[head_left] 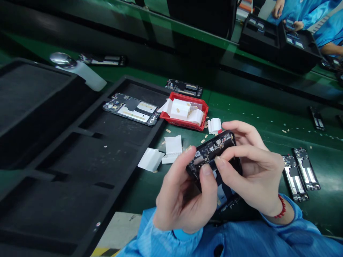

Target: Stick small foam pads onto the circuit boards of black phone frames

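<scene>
An open-backed phone [222, 191], its circuit board showing along the top end, is held tilted in front of me. My left hand [187, 196] grips its left edge, the thumb lying on the board. On the other side my right hand [249, 167] holds the phone too, thumb and a finger pinched together over the board. Anything small between those fingertips is hidden. Just beyond the phone stands a red bin [184, 125] with white label strips and small tan pieces in it. White paper pieces [151, 159] lie to its left front.
A black foam tray [91, 153] fills the left, with another phone [132, 109] on it. More open phones [296, 178] lie at right, and one [184, 88] behind the bin. A white bottle [89, 75] is at the back left. Co-workers in blue sleeves [308, 12] handle phones at a black box.
</scene>
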The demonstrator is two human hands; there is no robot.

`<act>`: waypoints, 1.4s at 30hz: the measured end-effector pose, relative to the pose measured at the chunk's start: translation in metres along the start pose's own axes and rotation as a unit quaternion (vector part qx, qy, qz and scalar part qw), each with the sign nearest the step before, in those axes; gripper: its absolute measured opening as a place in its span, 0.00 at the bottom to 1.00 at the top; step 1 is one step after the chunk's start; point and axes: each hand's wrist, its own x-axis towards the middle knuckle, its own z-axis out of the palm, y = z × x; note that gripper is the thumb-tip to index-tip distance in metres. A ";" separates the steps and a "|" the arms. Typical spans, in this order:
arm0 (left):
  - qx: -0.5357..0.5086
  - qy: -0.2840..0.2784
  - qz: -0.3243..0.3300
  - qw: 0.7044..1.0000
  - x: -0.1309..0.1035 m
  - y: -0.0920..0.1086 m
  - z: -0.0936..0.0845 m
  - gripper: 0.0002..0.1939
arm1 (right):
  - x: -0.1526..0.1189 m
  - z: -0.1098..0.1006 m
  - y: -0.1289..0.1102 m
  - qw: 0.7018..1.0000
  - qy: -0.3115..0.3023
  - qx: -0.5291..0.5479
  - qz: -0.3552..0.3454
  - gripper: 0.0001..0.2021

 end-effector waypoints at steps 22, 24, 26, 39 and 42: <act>0.007 -0.007 -0.009 1.000 0.009 0.004 0.002 0.28 | -0.006 0.001 0.000 1.000 0.012 0.018 -0.019 0.10; 0.004 -0.001 0.002 1.000 0.009 0.004 0.002 0.27 | -0.006 0.000 -0.001 1.000 0.015 0.018 -0.016 0.10; 0.005 0.001 0.020 1.000 0.009 0.004 0.002 0.26 | -0.006 -0.002 0.000 1.000 0.012 0.017 -0.003 0.09; -0.047 -0.279 -0.203 0.937 0.038 -0.056 -0.029 0.25 | 0.009 -0.041 0.075 0.996 -0.060 0.027 0.065 0.08; 0.044 -0.200 -0.228 0.952 0.047 -0.066 -0.050 0.12 | -0.020 -0.084 0.093 0.978 -0.172 -0.103 0.061 0.17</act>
